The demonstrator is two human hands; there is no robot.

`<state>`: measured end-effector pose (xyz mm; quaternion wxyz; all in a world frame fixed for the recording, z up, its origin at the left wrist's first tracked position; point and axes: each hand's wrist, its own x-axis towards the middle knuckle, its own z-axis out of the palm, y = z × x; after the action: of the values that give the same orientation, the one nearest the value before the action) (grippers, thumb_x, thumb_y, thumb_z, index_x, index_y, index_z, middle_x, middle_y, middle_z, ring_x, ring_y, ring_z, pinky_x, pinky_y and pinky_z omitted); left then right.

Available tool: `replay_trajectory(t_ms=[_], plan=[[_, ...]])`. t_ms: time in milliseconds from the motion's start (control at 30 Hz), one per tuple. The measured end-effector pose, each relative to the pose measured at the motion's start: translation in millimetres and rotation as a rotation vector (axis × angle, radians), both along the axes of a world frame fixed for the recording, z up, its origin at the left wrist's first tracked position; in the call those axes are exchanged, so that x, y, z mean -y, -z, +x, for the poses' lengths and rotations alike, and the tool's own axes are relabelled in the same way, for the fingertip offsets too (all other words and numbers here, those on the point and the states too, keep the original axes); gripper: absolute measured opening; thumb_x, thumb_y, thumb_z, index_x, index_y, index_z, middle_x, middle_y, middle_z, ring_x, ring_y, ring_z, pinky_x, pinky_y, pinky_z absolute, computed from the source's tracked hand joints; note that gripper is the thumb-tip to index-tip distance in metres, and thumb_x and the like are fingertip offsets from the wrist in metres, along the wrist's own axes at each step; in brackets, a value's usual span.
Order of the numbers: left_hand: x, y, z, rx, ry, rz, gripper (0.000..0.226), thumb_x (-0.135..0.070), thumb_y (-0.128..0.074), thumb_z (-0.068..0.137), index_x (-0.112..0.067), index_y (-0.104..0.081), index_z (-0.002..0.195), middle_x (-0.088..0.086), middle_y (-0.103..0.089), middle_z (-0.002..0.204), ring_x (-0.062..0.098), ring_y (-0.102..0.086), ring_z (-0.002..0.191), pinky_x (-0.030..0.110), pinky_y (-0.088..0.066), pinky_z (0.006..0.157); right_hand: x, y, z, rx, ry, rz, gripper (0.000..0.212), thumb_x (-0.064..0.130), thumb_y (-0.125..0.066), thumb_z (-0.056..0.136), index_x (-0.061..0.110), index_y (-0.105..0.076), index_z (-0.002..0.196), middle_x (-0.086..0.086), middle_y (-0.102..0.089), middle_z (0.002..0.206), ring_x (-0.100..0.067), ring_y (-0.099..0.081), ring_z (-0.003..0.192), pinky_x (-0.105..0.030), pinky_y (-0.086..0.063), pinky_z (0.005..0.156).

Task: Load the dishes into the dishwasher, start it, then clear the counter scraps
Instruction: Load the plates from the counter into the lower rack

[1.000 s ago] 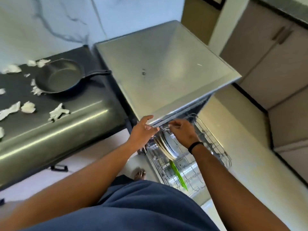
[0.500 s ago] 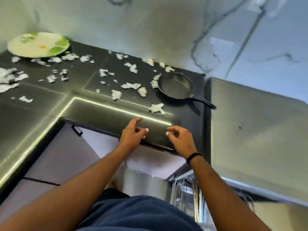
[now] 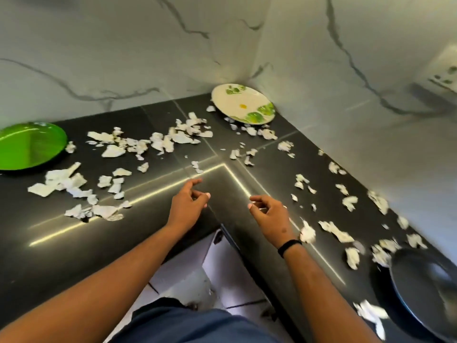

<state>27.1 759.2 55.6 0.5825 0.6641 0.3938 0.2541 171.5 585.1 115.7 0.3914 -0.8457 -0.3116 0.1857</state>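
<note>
Both hands hovered above the inner corner of a dark, L-shaped surface (image 3: 61,243), neither one holding anything. The left hand (image 3: 188,206) had its fingers (image 3: 195,182) loosely curled and spread, the index reaching forward toward the nearest scraps, with thumb and fingertips close together but nothing between them. The right hand (image 3: 270,214), with a black band (image 3: 289,247) at the wrist, showed the same relaxed curl, its fingers empty and pointing toward the left hand. White torn scraps (image 3: 173,141) lay scattered over most of the surface: a thick patch ran across the far middle, another cluster (image 3: 74,191) sat to the left, and more pieces (image 3: 346,199) trailed along the right-hand wing toward the near edge. A bright green plate (image 3: 29,144) rested at the far left, partly cut off by the frame, with scraps just beside its rim. A cream plate with green leaf markings (image 3: 243,103) sat in the far corner where the two marble-veined walls (image 3: 123,45) met, scraps lying against its near edge. A dark frying pan (image 3: 425,288) stood at the lower right, blurred, with scraps touching or overlapping its rim. A wall socket (image 3: 442,70) showed at the upper right. Below the hands, blue fabric (image 3: 193,325) on the person's lap and pale floor tiles (image 3: 222,263) were visible. The dishwasher was not in view.
</note>
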Motion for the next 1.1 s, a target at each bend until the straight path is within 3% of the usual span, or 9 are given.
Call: replay_trajectory(t_ms=[167,400,567,633,700,867,1033,1100], plan=[[-59,-4,-35,0.012,-0.262,-0.056,0.037,-0.02,-0.068,0.094,-0.025,-0.057,0.129,0.001,-0.068,0.089,0.02,-0.073,0.081,0.036,-0.057,0.065,-85,6,-12,-0.016,-0.232,-0.028,0.018,0.02,-0.071,0.09,0.022,-0.072,0.108,0.004,-0.07,0.087,-0.001,-0.064,0.079,-0.013,-0.049,0.076],[-127,-6,-103,-0.005,-0.639,-0.061,0.026,-0.016,-0.064,0.095,-0.02,-0.061,0.121,0.01,-0.071,0.097,0.019,-0.07,0.07,0.038,-0.059,0.059,-174,9,-41,-0.065,-0.526,-0.084,0.022,0.017,-0.07,0.091,0.017,-0.069,0.114,0.007,-0.067,0.093,0.005,-0.059,0.082,-0.004,-0.046,0.075],[-166,-6,-147,-0.032,-0.841,-0.083,0.02,-0.016,-0.063,0.093,-0.013,-0.064,0.113,0.008,-0.07,0.089,0.016,-0.068,0.059,0.032,-0.055,0.053,-223,14,-67,-0.075,-0.711,-0.223,0.029,0.021,-0.069,0.093,0.016,-0.066,0.121,0.0,-0.067,0.11,-0.007,-0.061,0.095,-0.034,-0.052,0.099],[-180,-5,-160,-0.051,-0.893,-0.103,0.018,-0.016,-0.063,0.093,-0.013,-0.065,0.111,0.006,-0.071,0.083,0.018,-0.069,0.058,0.029,-0.053,0.05,-238,13,-78,-0.039,-0.77,-0.265,0.034,0.024,-0.068,0.093,0.018,-0.064,0.126,-0.002,-0.067,0.118,-0.012,-0.062,0.105,-0.035,-0.05,0.102],[-193,-5,-170,-0.076,-0.947,-0.109,0.015,-0.015,-0.064,0.093,-0.016,-0.066,0.108,0.002,-0.071,0.084,0.014,-0.07,0.056,0.026,-0.052,0.045,-248,10,-85,0.017,-0.839,-0.302,0.037,0.024,-0.066,0.094,0.017,-0.062,0.131,-0.004,-0.064,0.126,-0.016,-0.06,0.114,-0.027,-0.045,0.103],[-225,1,-188,-0.159,-1.06,-0.067,0.019,-0.012,-0.06,0.091,-0.022,-0.068,0.106,-0.004,-0.072,0.092,0.012,-0.071,0.054,0.034,-0.062,0.057,-255,14,-98,0.386,-1.105,-0.546,0.043,0.036,-0.06,0.095,0.017,-0.059,0.134,-0.006,-0.056,0.135,-0.027,-0.052,0.126,-0.034,-0.043,0.105],[-259,2,-192,-0.09,-1.194,-0.221,0.012,-0.016,-0.062,0.096,-0.018,-0.066,0.107,0.005,-0.072,0.082,0.019,-0.072,0.055,0.037,-0.064,0.065,-253,16,-104,0.475,-1.195,-0.699,0.051,0.037,-0.051,0.101,0.017,-0.044,0.148,-0.009,-0.029,0.16,-0.031,-0.031,0.145,-0.041,-0.033,0.116],[-269,1,-193,-0.066,-1.202,-0.291,0.006,-0.015,-0.065,0.096,-0.017,-0.066,0.102,0.01,-0.073,0.093,0.02,-0.072,0.054,0.035,-0.064,0.065,-253,16,-103,0.476,-1.2,-0.74,0.051,0.034,-0.049,0.103,0.02,-0.04,0.151,-0.009,-0.017,0.165,-0.031,-0.02,0.15,-0.044,-0.029,0.119]])
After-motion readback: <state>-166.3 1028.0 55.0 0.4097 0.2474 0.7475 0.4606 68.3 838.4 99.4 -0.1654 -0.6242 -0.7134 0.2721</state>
